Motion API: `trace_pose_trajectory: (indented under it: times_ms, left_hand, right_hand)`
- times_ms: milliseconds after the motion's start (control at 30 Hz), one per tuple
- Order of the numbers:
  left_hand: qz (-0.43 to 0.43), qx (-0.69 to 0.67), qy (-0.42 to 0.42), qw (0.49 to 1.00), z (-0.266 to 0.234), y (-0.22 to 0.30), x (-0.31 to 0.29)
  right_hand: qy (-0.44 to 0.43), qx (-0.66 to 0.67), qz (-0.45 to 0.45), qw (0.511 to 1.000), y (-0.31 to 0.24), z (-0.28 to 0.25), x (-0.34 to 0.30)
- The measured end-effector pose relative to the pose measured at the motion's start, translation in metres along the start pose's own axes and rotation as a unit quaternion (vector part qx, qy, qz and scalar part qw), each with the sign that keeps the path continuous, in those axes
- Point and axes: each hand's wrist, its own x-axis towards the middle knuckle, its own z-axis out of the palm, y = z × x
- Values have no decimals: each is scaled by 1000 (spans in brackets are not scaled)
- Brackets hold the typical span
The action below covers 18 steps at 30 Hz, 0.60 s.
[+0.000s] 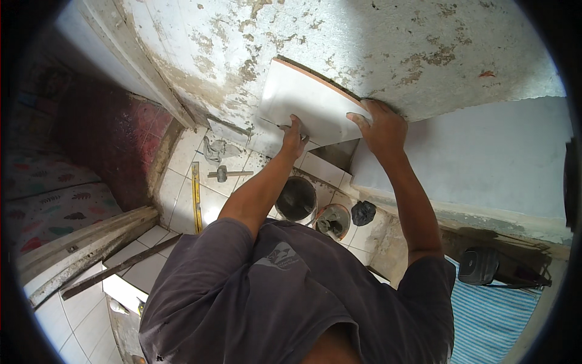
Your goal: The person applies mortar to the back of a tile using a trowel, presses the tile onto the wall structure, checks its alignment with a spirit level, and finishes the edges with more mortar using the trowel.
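Note:
A white wall tile (303, 94) with a reddish-brown edge leans against the peeling wall, dark mortar showing behind its upper edge. My right hand (385, 127) grips its upper right corner, thumb on the white face and fingers over the edge. Lower down, my left hand (294, 141) rests against the tile's face by its lower edge, fingers apart. Under that edge another white tile surface (262, 141) meets it in a thin line. A dark bucket (296, 199) stands below my hands, beside a smaller round container (332, 221) of grey mortar with a tool in it.
On the tiled floor lie a mallet (222, 174), a yellow spirit level (196, 197) and a crumpled grey plastic bag (217, 150). A black bundle (364, 213) sits beside the mortar. A pale ledge (467, 164) borders the right side; a wooden door frame (133, 54) stands left.

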Motion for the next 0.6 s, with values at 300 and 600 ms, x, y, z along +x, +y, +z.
trace_pose_trajectory:
  times_ms: [300,600]
  left_hand:
    - [-30,-23,-57,998,-19,-6,11]
    - [-11,-17,13,1000,-2,1,-2]
  right_hand:
    - [378,17,115,919,-6,20,-31]
    - [276,286,341,852,17,77,-72]
